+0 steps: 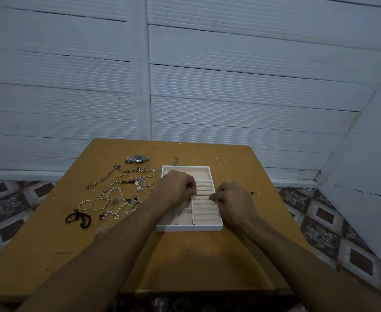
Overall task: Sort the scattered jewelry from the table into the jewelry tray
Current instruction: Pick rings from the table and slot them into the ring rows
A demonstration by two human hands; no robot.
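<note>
1. Head view, the only one: a bare ochre wooden table (185,255), flat and scuffed, stands against a ribbed white wall (230,86), with patterned tile floor (333,224) on both sides.
2. The tray (189,227) is a white-walled rectangle lined in soft beige. It sits mid-table, right of centre, and is split into open compartments plus a bank of padded ring rolls on its right side.
3. A few thin rings (204,185) are tucked into the far rolls.
4. The left hand (176,185) hovers over the tray's middle with fingers curled under and tips bunched at the edge of the rolls.
5. The right hand (232,197) mirrors it from the other side, fingers curled and tips pressed together over the same row. What either hand pinches is too small to tell.
6. Loose jewelry (126,188) sprawls on the table left of the tray: metal link chains, thin round bangles (99,204), a strand of white pearls (117,199) and a looped black cord (79,218).
7. A steel watch (137,158) with a dark dial lies at the far edge of the pile.
8. One short chain (175,161) rests just beyond the tray's far wall.
</note>
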